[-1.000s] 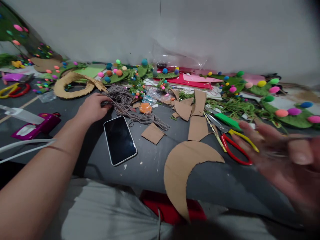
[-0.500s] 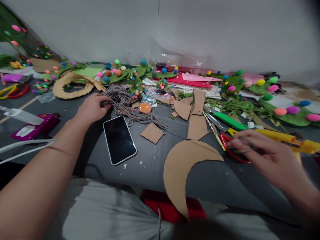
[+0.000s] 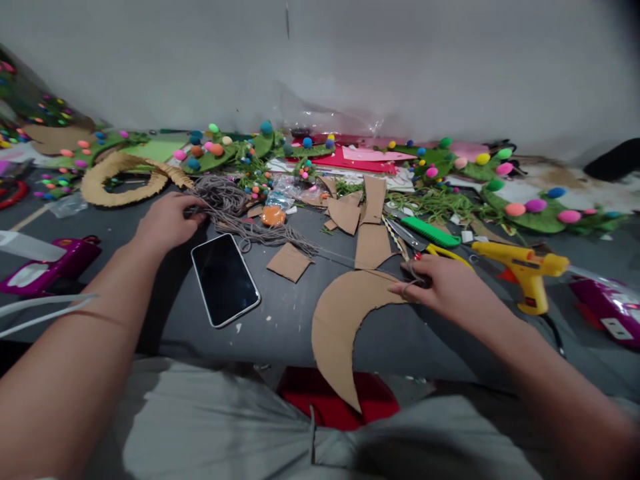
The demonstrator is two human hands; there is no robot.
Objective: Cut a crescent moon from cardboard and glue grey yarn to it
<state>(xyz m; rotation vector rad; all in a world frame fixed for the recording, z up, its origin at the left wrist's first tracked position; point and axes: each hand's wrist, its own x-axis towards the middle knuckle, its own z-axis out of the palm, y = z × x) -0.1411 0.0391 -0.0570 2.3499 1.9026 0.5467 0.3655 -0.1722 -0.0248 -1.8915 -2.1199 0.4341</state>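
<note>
My left hand [image 3: 173,219] is closed on the left edge of a tangled bundle of grey yarn [image 3: 225,200]. A strand of that yarn runs across the table to my right hand [image 3: 435,280], whose fingers are pinched on it. Below the right fingers lies the tip of a crescent of brown cardboard [image 3: 335,317], which overhangs the table's front edge. A phone [image 3: 225,280] with a dark screen lies just below the left hand. Near the yarn's loose ends is a small cardboard square [image 3: 290,262].
A yellow glue gun [image 3: 525,263] lies at the right, beside a purple device [image 3: 607,307]. Scissors and a green-handled cutter [image 3: 430,231] are behind the right hand. Pompom-covered green pieces [image 3: 530,215] and a tan wreath [image 3: 117,180] line the back.
My right hand has moved left, from over the red scissor handle to above the crescent's tip. The glue gun now shows fully. The view has shifted slightly right.
</note>
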